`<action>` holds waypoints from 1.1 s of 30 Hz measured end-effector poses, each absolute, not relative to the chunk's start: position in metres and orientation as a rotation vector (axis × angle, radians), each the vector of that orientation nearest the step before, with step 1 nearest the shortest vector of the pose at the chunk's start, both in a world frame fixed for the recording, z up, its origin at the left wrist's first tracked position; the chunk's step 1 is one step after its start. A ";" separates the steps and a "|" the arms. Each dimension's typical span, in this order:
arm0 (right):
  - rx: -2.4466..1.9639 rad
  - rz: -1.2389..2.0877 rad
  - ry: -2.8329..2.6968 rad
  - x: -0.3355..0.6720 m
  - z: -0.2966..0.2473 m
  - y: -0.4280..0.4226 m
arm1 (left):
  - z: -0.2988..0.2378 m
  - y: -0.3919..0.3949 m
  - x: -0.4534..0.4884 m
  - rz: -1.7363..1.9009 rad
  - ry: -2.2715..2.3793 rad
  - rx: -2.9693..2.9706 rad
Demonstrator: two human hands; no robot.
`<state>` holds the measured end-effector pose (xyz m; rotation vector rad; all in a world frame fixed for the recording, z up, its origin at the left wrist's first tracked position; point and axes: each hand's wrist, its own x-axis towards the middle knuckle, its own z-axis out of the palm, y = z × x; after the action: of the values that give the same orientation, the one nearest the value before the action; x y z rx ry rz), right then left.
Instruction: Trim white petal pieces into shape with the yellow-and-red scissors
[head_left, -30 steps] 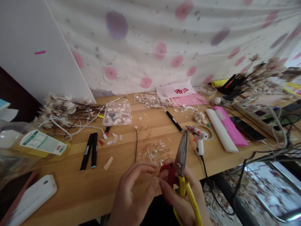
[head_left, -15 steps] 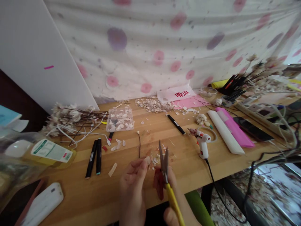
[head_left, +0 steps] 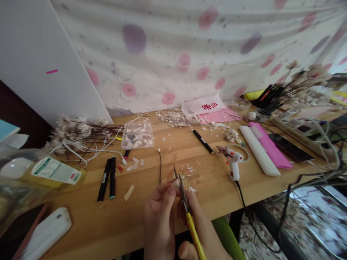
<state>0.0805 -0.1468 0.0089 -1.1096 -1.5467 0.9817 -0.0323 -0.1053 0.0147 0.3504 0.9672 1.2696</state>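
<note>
Between the thumb and fingers of my left hand (head_left: 159,211) a small pale petal-like piece (head_left: 176,183) is pinched. My right hand (head_left: 199,220) is closed round a pair of scissors (head_left: 187,207) with yellow handles. The slightly parted blades point away from me and lie right at the pale piece; I cannot tell whether they touch it. Something dark red, partly hidden, shows between the hands. Just beyond them, small white and clear scraps (head_left: 191,169) are scattered on the table. A thin brown stem with a pale tip (head_left: 159,162) lies ahead of my left hand.
On the wooden table (head_left: 89,224), a clear box of white pieces (head_left: 137,135) stands at the back, two black markers (head_left: 104,180) lie left, and a white glue gun (head_left: 234,164) stands right with its cord hanging off the edge. White flakes (head_left: 176,118) are heaped by the curtain.
The scissors have swung left to the pale piece, their blades closer together. My left hand has shifted slightly right and the two hands are nearer each other.
</note>
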 end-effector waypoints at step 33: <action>-1.087 1.021 -0.928 0.069 0.005 -0.134 | 0.017 -0.110 -0.027 1.236 0.910 0.218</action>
<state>0.0694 -0.1337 0.0046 -1.0868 -0.9284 1.0206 -0.0265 -0.1100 0.0174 0.2176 0.9101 1.2363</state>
